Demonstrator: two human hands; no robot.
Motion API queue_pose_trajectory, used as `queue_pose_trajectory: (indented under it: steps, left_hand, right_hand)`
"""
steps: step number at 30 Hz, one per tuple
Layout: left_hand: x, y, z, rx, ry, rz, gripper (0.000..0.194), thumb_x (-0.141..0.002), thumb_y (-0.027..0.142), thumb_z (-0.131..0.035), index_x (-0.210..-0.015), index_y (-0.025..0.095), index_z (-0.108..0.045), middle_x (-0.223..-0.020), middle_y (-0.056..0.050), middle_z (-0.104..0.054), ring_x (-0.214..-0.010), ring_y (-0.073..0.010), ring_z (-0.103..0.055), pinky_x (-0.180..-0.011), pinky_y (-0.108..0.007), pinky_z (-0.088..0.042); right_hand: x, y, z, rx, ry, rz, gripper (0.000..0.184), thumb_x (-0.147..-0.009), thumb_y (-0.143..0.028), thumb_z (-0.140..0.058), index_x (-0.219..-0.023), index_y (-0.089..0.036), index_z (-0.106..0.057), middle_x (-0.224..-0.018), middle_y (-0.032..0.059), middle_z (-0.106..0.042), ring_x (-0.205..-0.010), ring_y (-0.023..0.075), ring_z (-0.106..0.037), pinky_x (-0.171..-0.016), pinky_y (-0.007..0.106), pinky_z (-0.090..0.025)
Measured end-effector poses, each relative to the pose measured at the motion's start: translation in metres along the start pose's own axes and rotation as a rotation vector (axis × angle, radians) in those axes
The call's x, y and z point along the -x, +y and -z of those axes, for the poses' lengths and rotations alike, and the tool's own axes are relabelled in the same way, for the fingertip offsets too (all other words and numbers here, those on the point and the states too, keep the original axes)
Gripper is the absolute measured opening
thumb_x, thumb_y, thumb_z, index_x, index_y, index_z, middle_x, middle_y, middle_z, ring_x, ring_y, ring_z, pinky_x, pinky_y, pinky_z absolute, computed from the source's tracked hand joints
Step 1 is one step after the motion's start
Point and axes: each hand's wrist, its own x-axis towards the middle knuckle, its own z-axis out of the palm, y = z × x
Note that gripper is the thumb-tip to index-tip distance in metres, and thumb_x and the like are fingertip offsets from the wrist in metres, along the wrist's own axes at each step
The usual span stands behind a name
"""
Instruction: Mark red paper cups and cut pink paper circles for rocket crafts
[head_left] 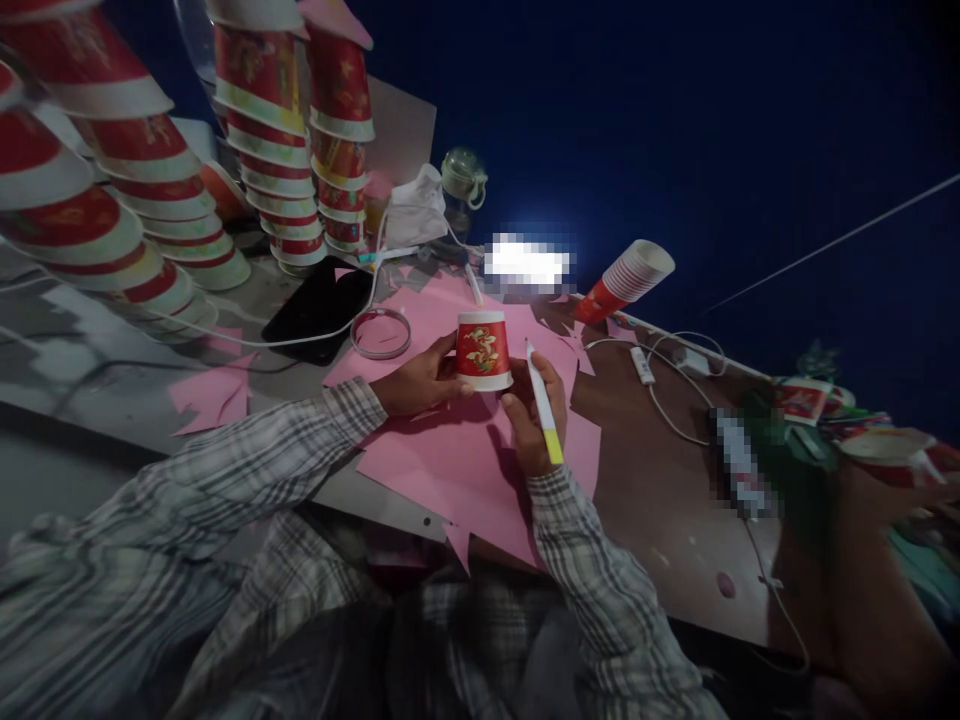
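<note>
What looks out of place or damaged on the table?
Jagged pink scraps lie beyond the left sleeve, apart from the main pink paper; their ragged outlines look odd, though they may be offcuts. The held cup looks intact.

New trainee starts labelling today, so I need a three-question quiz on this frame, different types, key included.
1. Fill in: the left hand holds a red-and-white ____.
2. True or false: the right hand holds scissors.
3. Multiple choice: what lies beneath both hands? A) green cloth B) pink paper C) newspaper

Key:
1. cup
2. False; it holds a white marker with a yellow end.
3. B
</note>
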Motion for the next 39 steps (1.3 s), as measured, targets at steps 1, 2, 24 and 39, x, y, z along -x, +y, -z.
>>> queue_pose_trajectory:
  steps: [1, 2, 24, 39]
  left_hand:
    - [0.000, -0.001, 0.000, -0.017, 0.010, 0.004, 0.094, -0.072, 0.038, -0.090, -0.152, 0.021, -0.045, -0.140, -0.020, -0.063, -0.131, -0.0351, -0.062, -0.105, -0.050, -0.054]
    - [0.001, -0.001, 0.000, -0.022, 0.016, 0.003, 0.095, -0.073, 0.037, -0.089, -0.154, 0.022, -0.043, -0.140, -0.020, -0.063, -0.130, -0.0347, -0.063, -0.103, -0.048, -0.055]
    - [0.000, -0.001, -0.002, -0.101, 0.086, -0.039, 0.096, -0.068, 0.032, -0.092, -0.149, 0.022, -0.042, -0.134, -0.015, -0.065, -0.121, -0.0309, -0.066, -0.101, -0.044, -0.054]
    - [0.003, 0.006, -0.004, -0.091, 0.052, 0.020, 0.099, -0.065, 0.031, -0.092, -0.150, 0.022, -0.044, -0.140, -0.016, -0.062, -0.125, -0.0320, -0.063, -0.107, -0.048, -0.050]
  right_hand:
    - [0.001, 0.001, 0.001, 0.053, -0.004, 0.027, 0.061, -0.088, -0.037, -0.074, -0.144, -0.032, -0.050, -0.139, 0.0108, -0.065, -0.128, 0.0266, -0.067, -0.106, 0.051, -0.059]
    - [0.001, 0.002, 0.002, 0.112, -0.006, 0.056, 0.061, -0.089, -0.037, -0.073, -0.145, -0.031, -0.050, -0.140, 0.0115, -0.065, -0.129, 0.0274, -0.066, -0.107, 0.052, -0.059]
    - [0.005, -0.010, 0.001, 0.391, 0.037, 0.327, 0.048, -0.096, -0.030, -0.061, -0.144, -0.027, -0.054, -0.126, 0.0110, -0.073, -0.114, 0.0251, -0.073, -0.096, 0.048, -0.064]
    - [0.006, -0.024, 0.004, 0.177, 0.068, 0.227, 0.024, -0.092, -0.037, -0.064, -0.113, -0.024, -0.067, -0.083, 0.0014, -0.074, -0.073, 0.0174, -0.073, -0.066, 0.033, -0.062]
